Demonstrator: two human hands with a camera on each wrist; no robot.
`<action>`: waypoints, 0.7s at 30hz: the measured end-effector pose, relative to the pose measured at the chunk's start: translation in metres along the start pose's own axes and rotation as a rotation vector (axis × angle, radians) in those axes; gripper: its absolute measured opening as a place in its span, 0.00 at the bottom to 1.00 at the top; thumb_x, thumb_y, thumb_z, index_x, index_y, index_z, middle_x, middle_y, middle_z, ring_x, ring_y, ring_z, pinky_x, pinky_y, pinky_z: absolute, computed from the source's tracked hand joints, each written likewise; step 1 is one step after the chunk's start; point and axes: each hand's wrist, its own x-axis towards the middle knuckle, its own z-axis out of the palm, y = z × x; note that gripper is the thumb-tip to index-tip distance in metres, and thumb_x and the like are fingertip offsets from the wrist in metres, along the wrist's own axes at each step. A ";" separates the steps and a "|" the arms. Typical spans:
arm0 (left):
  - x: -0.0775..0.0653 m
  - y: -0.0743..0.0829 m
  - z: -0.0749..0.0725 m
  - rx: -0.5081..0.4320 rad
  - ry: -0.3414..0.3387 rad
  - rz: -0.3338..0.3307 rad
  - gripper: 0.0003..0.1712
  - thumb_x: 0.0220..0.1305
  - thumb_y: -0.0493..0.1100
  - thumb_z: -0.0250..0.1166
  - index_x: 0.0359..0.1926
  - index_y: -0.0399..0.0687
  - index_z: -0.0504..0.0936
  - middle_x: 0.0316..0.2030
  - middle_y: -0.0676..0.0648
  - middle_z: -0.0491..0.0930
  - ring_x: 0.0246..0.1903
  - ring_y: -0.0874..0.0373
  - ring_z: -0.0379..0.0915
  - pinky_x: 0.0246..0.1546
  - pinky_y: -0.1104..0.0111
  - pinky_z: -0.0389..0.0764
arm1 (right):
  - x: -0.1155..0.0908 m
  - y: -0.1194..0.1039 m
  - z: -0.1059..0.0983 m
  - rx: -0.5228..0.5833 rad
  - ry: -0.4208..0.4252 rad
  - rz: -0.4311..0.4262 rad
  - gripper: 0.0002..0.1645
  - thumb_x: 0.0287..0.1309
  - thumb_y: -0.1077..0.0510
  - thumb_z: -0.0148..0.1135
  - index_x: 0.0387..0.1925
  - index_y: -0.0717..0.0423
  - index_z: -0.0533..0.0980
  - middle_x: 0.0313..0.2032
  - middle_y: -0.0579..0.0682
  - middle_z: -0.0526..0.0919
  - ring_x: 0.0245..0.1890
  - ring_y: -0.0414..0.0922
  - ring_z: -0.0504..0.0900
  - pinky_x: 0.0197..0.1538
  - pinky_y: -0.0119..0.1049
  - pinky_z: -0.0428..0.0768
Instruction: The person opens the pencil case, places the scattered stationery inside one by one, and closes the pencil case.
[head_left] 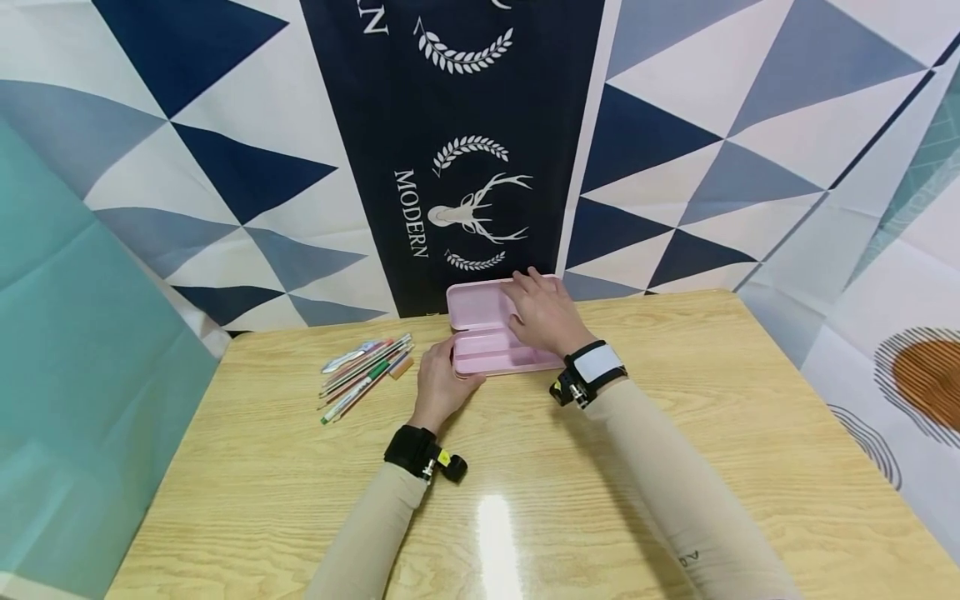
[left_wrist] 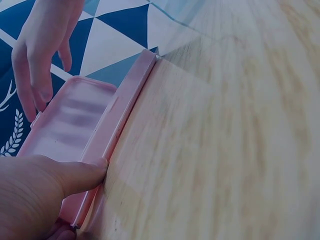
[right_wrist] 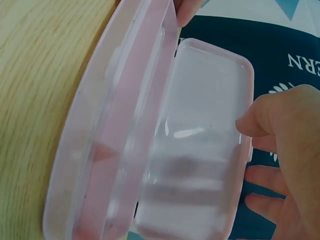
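Observation:
An empty pink pencil case (head_left: 480,364) lies at the back of the table with its lid (head_left: 474,307) swung up against the wall cloth. Long compartments run along its base, as the right wrist view shows. My left hand (head_left: 438,387) grips the left end of the case, with the thumb (left_wrist: 85,175) along its front wall and the fingers mostly hidden behind the end. My right hand (head_left: 546,315) reaches over the case to the lid. Its thumb (right_wrist: 255,122) is right at the lid's rim, and its loosely extended fingers (right_wrist: 265,187) lie just past that edge.
Left of the case lies a loose bunch of pencils and pens (head_left: 367,375), including a green-capped marker (head_left: 375,371). A small tan block (head_left: 402,367) sits beside them. Patterned cloth (head_left: 480,125) hangs right behind the table's back edge.

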 end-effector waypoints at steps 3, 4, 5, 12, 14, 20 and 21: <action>0.000 0.001 0.001 -0.003 -0.001 -0.001 0.47 0.46 0.46 0.81 0.66 0.37 0.72 0.60 0.35 0.78 0.60 0.39 0.71 0.64 0.47 0.71 | -0.004 0.007 -0.001 0.014 -0.003 0.029 0.32 0.64 0.52 0.59 0.69 0.49 0.70 0.75 0.60 0.63 0.76 0.60 0.55 0.71 0.69 0.58; 0.000 0.001 0.001 -0.004 0.000 -0.002 0.47 0.46 0.46 0.81 0.66 0.37 0.72 0.60 0.35 0.78 0.61 0.40 0.71 0.64 0.47 0.71 | -0.006 0.009 -0.001 0.023 -0.003 0.037 0.32 0.64 0.52 0.59 0.69 0.49 0.70 0.75 0.60 0.62 0.76 0.60 0.54 0.71 0.70 0.58; 0.000 0.001 0.001 -0.002 0.002 -0.003 0.47 0.46 0.46 0.81 0.66 0.37 0.72 0.60 0.35 0.79 0.61 0.40 0.71 0.64 0.47 0.71 | -0.007 0.012 -0.001 0.034 -0.001 0.048 0.32 0.64 0.52 0.59 0.69 0.49 0.70 0.75 0.60 0.61 0.77 0.60 0.53 0.71 0.70 0.58; 0.000 0.001 0.002 0.001 0.003 -0.012 0.47 0.45 0.46 0.81 0.66 0.37 0.72 0.60 0.35 0.79 0.61 0.40 0.71 0.64 0.47 0.71 | -0.018 0.030 -0.003 0.076 0.003 0.090 0.32 0.63 0.53 0.60 0.69 0.49 0.70 0.76 0.62 0.58 0.77 0.61 0.50 0.70 0.70 0.60; 0.000 0.001 0.002 0.004 0.001 -0.016 0.48 0.45 0.47 0.81 0.66 0.37 0.72 0.60 0.35 0.79 0.61 0.40 0.71 0.64 0.47 0.71 | -0.021 0.034 -0.004 0.079 0.006 0.093 0.32 0.63 0.53 0.60 0.69 0.50 0.70 0.76 0.63 0.58 0.77 0.61 0.51 0.70 0.70 0.61; 0.001 0.000 0.002 0.010 0.001 -0.018 0.48 0.46 0.47 0.81 0.67 0.37 0.72 0.60 0.35 0.78 0.61 0.40 0.71 0.65 0.47 0.71 | -0.026 0.047 -0.008 0.077 0.014 0.106 0.32 0.62 0.55 0.60 0.68 0.53 0.71 0.75 0.65 0.60 0.75 0.65 0.53 0.68 0.70 0.65; 0.001 0.000 0.002 0.011 0.002 -0.018 0.48 0.46 0.47 0.81 0.66 0.37 0.72 0.60 0.36 0.78 0.61 0.41 0.71 0.65 0.48 0.71 | -0.026 0.049 -0.009 0.076 0.012 0.110 0.32 0.62 0.55 0.60 0.68 0.53 0.71 0.75 0.65 0.60 0.75 0.65 0.53 0.67 0.70 0.65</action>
